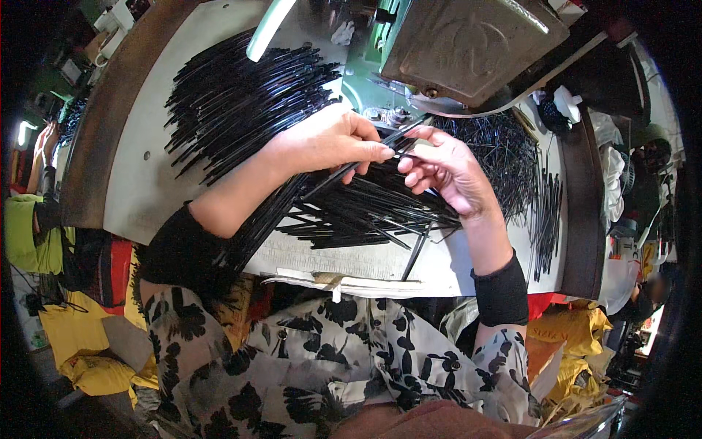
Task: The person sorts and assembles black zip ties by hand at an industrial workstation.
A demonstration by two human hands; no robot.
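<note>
My left hand (340, 139) is closed around a thin black strip (322, 186), which slants up to the right through its fingers. Close beside it my right hand (457, 172) pinches with thumb and forefinger near the strip's upper end; its other fingers are curled. Just beyond the fingertips are the small metal parts (387, 115) of a green machine (358, 80). Under and in front of both hands lies a loose heap of black strips (358, 212). A larger, neatly lined-up pile of black strips (248, 95) spreads to the left.
The machine's brown metal cover (475, 51) hangs over the far side, with a bright white tube (270, 29) left of it. Tangled thin black pieces (501, 154) lie at right on the white table (131, 175). Yellow bags (574, 336) stand below. Another person's hand (50, 139) shows far left.
</note>
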